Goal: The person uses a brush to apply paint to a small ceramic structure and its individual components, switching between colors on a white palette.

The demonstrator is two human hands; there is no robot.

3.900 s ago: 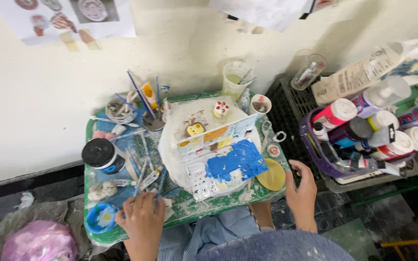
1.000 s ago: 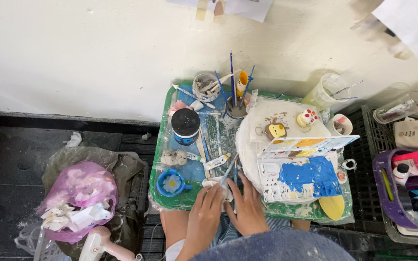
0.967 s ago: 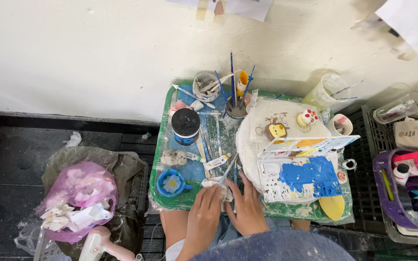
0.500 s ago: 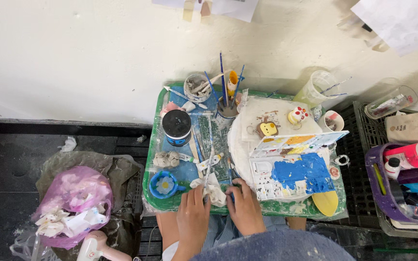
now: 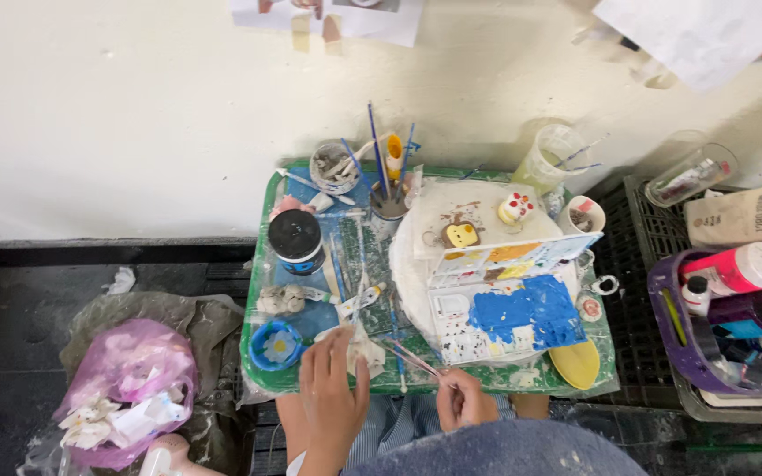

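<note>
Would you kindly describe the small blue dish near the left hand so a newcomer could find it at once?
Start at the green tray against the white wall and go to its near-left corner. Beside the left hand sits a small round blue dish, the only one with a pale flower painted inside.

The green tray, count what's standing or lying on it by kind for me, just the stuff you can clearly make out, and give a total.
On the green tray:
Black-lidded jar: 1
Brush cups: 2
Blue-smeared paint palette: 1
Small painted figures: 2
Blue dish with a flower: 1
Yellow leaf-shaped dish: 1
Total: 8
Loose brushes and tubes are too jumbled to count.
</note>
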